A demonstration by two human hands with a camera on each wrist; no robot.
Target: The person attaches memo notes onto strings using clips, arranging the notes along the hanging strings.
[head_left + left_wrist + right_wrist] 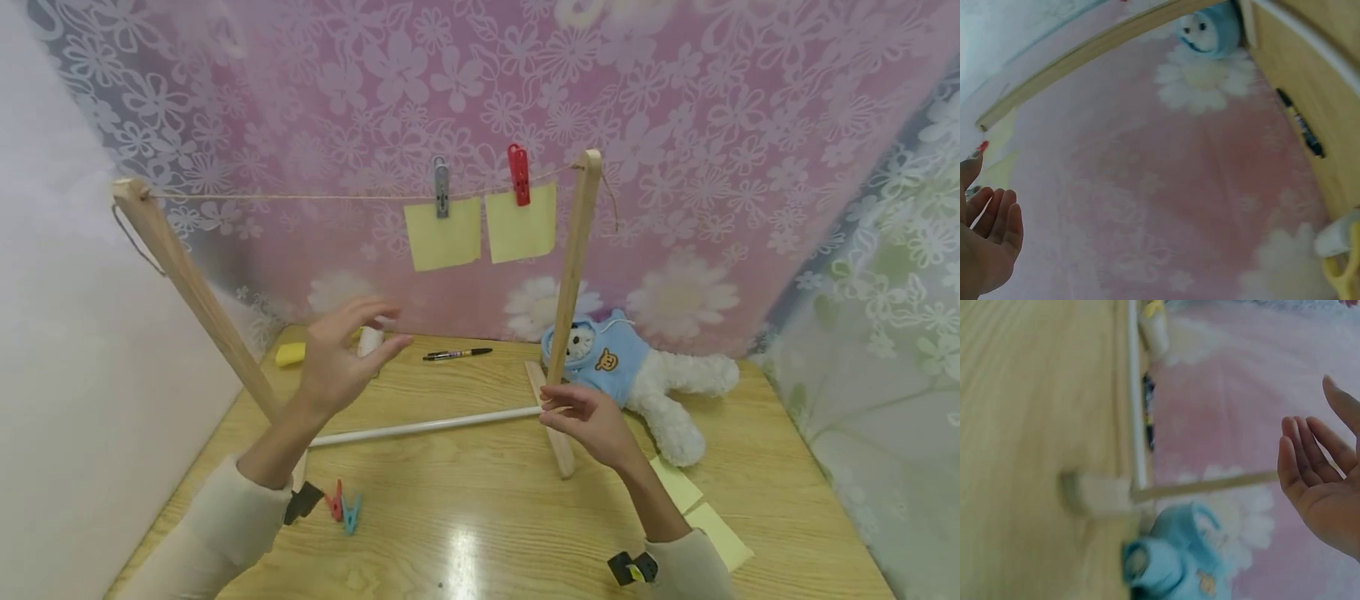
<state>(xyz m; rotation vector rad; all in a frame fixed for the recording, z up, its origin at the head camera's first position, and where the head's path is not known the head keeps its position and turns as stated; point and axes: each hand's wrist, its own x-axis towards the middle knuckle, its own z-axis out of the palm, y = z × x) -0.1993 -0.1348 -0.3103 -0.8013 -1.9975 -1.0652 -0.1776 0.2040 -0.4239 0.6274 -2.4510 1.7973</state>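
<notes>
Head view. Left hand (330, 367), toward 8 o'clock: thumb and fingers spread apart, nothing held; lower than the string (300, 197), near the left post (198, 292). Right hand (594, 423), between 4 and 5 o'clock: fingers slightly bent, nothing held; by the lower right post (577, 258), contact uncertain. On the string: left note (445, 242) under gray clip (442, 187), 11 o'clock; right note (522, 229) under red clip (519, 177), 1 o'clock. On the table (420, 525): rod (427, 427), pen (457, 354) and two pegs (350, 515), red and blue, all toward 7; plush (626, 358) in blue hoodie, 4; two loose notes (720, 537), between 4 and 5.

Left wrist view. Left hand, 8 o'clock: fingers loosely bent, thumb apart, grasping nothing. Red clip, 9; plush, toward 1; pen, 3; white item (1335, 239), partly cut off, 4.

Right wrist view. Right hand, 3 o'clock: palm bare, thumb clear of the fingers. Plush, 6; rod and pen, between 11 and 12; post foot (1100, 495), blurred, 8.
</notes>
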